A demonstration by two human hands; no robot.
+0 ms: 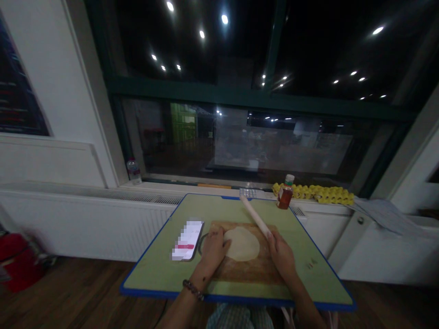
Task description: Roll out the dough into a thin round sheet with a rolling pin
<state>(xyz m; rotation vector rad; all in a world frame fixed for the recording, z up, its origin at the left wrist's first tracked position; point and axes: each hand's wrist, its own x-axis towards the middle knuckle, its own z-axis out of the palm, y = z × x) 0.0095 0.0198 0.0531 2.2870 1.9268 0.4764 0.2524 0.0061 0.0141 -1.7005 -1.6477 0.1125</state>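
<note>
A thin, roundish sheet of dough (243, 244) lies flat on a wooden board (247, 274). My left hand (215, 249) rests at the dough's left edge, its thumb apart from the fingers and reaching over the dough's rim. The fingertips lie on the board's upper left part. In my right hand (283, 256) is one end of a pale wooden rolling pin (254, 214). The pin slants up and to the left, its far end near the table's back edge. My right hand is over the right side of the board.
The green table (154, 269) has a blue rim. A phone (190, 241) lies left of the board. At the back right stands a bottle of reddish-brown liquid (284, 195), before yellow egg trays (318, 193). A clear bottle (134, 172) stands on the windowsill.
</note>
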